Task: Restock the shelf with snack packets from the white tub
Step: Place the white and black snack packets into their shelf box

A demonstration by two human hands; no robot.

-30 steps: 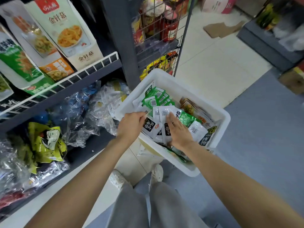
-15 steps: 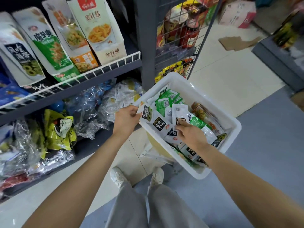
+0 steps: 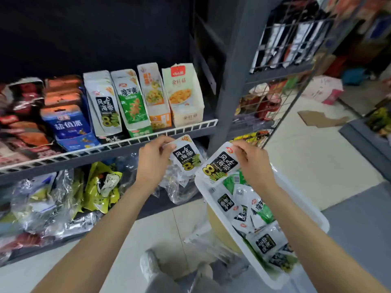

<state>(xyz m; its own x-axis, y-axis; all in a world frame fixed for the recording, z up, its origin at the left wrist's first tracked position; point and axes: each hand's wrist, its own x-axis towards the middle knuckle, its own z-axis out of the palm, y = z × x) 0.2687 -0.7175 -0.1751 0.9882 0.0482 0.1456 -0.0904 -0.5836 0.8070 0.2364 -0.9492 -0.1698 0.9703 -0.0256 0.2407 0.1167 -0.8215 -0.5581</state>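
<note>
We see the left hand (image 3: 153,160) pinching a white snack packet (image 3: 186,156) by its upper left corner, thumb on the printed front and fingers curled behind it. The packet hangs just below the white wire rail (image 3: 118,144) at the front edge of the shelf (image 3: 101,154), a little to the right of the middle of the scene. The right hand (image 3: 252,163) pinches a second packet (image 3: 220,163) of the same black-and-green print by its top right corner, its fingers bent over the edge. That packet hangs tilted, with its lower end over the far left corner of the white tub (image 3: 317,216).

The two packets are near one another, with a narrow gap between them. We make out more white and green packets (image 3: 249,208) lying loose in the tub, which sits tilted at the near right on the floor.

On the shelf behind the rail, display boxes (image 3: 146,98) stand upright side by side; one of them, left of the middle, carries the same print as the held packets. Below the shelf, on the left, clear plastic bags (image 3: 46,199) and a yellow-green bag (image 3: 101,185) lie heaped. To the right of the shelf post (image 3: 232,81) stands a wire rack (image 3: 281,66) with blurred goods.
</note>
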